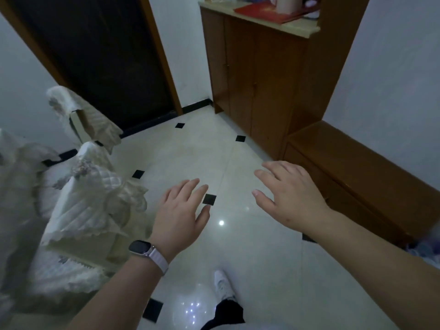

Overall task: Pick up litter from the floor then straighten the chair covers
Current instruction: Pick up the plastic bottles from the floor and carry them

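A white shoe [222, 285] stood on the shiny floor [250, 258] at the very bottom. A dark trouser leg [228, 313] went down into it.

Both arms reached out over the floor. The left wrist wore a watch [142, 248] with a pale band. The left hand [179, 215] was flat, palm down, with loose, spread fingers. It held nothing. The right hand [289, 197] was palm down too, with its fingers spread wide and nothing in them. The hands were apart. A small black tile [209, 199] showed between them, just beside the left fingertips.

To the left of the left hand was a chair with a cream quilted cover [88, 206]. The cover was bunched and crumpled, and its lacy edge hung down. Behind it, near the wall, the far cover [62, 101] sat rumpled on top of a second chair, and part of that chair's back showed under it.

More black tiles dotted the floor farther out. A low brown bench [357, 167] stood by the right wall. Next to it rose a tall brown cabinet [257, 79]. A dark door [100, 55] was at the back on the left. On top of the cabinet lay something flat and red [266, 10], with a pink thing [288, 4] on it, too blurry to name.
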